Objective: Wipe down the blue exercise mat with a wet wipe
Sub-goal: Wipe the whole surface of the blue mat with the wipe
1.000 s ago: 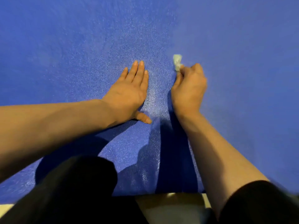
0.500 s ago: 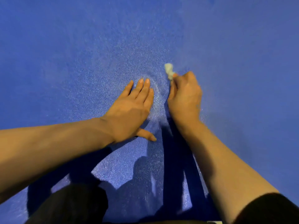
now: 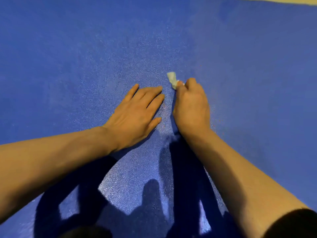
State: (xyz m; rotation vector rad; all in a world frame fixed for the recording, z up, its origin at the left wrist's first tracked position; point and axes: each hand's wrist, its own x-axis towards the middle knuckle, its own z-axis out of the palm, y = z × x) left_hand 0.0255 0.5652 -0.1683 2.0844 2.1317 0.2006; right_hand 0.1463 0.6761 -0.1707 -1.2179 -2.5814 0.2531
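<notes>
Blue mat | left hand flat | right hand pinching wipe

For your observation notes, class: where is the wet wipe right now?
In the head view the wet wipe sits just right of centre on the blue mat, pinched by the right hand, its end poking out beyond the fingers, beside the flat left hand.

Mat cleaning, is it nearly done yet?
Hard to say. The mat glistens around the hands, which may be wet from wiping or just light. In hand: the right hand pinches a small wadded wipe against the mat, while the left hand rests flat on it. Left, probably: the duller far and side stretches.
</notes>
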